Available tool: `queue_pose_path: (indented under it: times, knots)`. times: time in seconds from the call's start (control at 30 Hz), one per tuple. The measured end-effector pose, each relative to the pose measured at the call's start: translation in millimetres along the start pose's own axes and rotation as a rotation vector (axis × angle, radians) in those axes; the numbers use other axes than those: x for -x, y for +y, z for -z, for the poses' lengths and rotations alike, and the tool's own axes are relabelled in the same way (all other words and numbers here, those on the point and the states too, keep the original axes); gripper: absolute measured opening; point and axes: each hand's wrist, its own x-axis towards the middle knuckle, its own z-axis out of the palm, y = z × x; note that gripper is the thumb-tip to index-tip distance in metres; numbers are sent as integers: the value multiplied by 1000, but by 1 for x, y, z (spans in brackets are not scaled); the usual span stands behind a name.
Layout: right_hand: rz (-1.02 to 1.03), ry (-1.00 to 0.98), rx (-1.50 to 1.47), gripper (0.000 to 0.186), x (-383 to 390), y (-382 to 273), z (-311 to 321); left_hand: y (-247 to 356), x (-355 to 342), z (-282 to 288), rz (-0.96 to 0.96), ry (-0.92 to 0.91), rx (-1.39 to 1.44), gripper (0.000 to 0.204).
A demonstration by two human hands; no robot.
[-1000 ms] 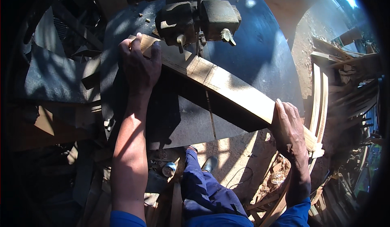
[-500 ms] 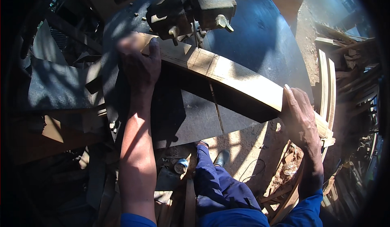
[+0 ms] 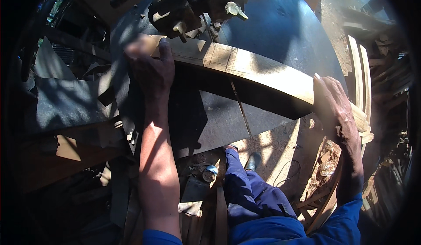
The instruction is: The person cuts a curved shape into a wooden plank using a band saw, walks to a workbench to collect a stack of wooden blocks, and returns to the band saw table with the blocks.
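My left hand (image 3: pixel 151 65) grips the left end of a long pale wooden beam (image 3: pixel 263 71) marked with several dark lines. Its fingertips are blurred. My right hand (image 3: pixel 335 102) grips the beam toward its right end. The beam lies diagonally on a dark metal machine table (image 3: pixel 280 25). Beside its far edge is the thin upright blade (image 3: pixel 207 31) of a saw, under bulky guide blocks (image 3: pixel 171 14) with pale wing knobs (image 3: pixel 234 9). The beam's shadowed near face is dark.
Pale strips of wood (image 3: pixel 356 58) stand at the right among scrap timber. A grey sheet (image 3: pixel 66 104) and more offcuts lie at left. Below are a sandy floor (image 3: pixel 265 142), a small can (image 3: pixel 209 173), a cable loop and my legs (image 3: pixel 258 188).
My right hand and the right end of the beam have moved up and rightward in the view, shallowing the beam's angle. My left hand stays near the left end.
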Motion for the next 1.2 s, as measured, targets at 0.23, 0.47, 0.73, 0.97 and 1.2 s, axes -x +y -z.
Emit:
queue_pose_path:
  times: [0.23,0.47,0.73,0.97,1.2]
  knots:
    - [-16,20,21,68,0,2,0,3,-1,2,1,0,-7,58]
    - [-29,-35,71,71,-4,4,3,6,0,6,18,-15,-25,57]
    - [-39,4,25,73,-8,2,4,3,1,4,0,-4,-35,56]
    - [-55,-16,3,74,-8,3,5,3,1,3,0,19,-33,56]
    - [-34,-8,17,75,-8,4,4,2,0,1,14,20,-41,56]
